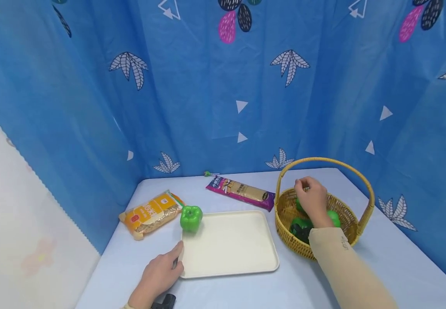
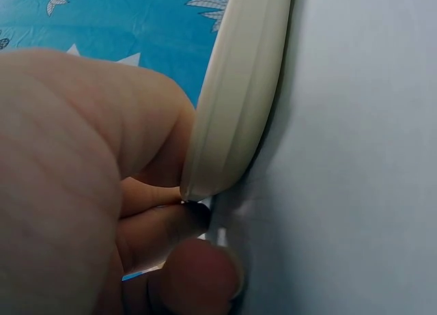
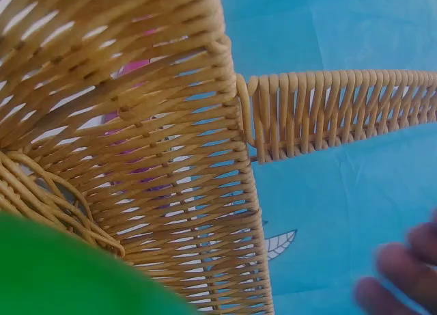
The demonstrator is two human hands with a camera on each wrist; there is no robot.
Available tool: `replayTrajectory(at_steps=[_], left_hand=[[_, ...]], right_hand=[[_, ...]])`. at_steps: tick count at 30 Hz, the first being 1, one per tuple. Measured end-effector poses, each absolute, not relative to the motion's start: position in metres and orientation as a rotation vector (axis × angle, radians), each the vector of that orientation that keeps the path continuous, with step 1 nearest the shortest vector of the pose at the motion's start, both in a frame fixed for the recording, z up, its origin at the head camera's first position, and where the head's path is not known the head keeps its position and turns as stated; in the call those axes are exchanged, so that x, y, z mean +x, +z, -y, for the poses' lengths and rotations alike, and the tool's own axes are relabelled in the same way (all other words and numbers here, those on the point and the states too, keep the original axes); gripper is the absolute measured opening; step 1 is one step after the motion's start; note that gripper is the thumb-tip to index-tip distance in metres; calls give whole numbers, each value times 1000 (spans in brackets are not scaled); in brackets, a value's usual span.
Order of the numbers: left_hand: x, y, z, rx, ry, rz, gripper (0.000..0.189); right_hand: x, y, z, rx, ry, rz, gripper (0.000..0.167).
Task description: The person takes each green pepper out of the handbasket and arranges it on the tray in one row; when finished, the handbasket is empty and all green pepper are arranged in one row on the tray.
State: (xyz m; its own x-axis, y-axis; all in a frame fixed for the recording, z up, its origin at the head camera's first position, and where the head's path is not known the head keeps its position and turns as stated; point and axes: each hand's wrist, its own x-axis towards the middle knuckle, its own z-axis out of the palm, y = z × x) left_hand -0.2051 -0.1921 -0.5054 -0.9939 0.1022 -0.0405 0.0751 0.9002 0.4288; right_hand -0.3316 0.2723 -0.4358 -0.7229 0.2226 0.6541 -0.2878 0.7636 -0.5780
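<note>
A cream rectangular tray (image 1: 228, 244) lies flat on the table. My left hand (image 1: 161, 274) is at its near left corner; in the left wrist view, bent fingers (image 2: 160, 226) pinch the tray's rim (image 2: 235, 96). A green bell pepper (image 1: 191, 218) sits at the tray's far left corner. My right hand (image 1: 313, 199) is over a woven basket (image 1: 292, 242), below its arched handle, its fingers loosely bent with nothing visible in them. Inside the basket are green peppers (image 1: 334, 218), partly hidden by the hand. In the right wrist view, a blurred green pepper (image 3: 68, 274) is close to the camera.
An orange bag of grain (image 1: 153, 213) lies left of the tray. A purple noodle packet (image 1: 242, 192) is behind it, and a small green-headed stick (image 1: 208, 174) lies at the table's back edge. Blue patterned curtain (image 1: 215, 107) hangs behind the table.
</note>
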Motion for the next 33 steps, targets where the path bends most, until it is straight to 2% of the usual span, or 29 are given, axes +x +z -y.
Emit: replayTrajectory(at_steps=[6,13,17,22,33], left_hand=[[-204,-505,192,138,649,-3003,63],[-206,-509,193,116,660,-2991,63],[-206,-508,192,138,655,-2994,63],[-207,-507,191,149,653,-3003,64],[-207,-508,191,157,643,-3004,64]], right_hand=[[-332,-446,-276,-75,775,2434,27],[-329,-450,-282,-359,786,2699,57],[-328,-450,-284,-405,773,2754,65],[-327,-450,-286,-385,759,2774,64],[-326,-449,-285,-233,734,2751,43]])
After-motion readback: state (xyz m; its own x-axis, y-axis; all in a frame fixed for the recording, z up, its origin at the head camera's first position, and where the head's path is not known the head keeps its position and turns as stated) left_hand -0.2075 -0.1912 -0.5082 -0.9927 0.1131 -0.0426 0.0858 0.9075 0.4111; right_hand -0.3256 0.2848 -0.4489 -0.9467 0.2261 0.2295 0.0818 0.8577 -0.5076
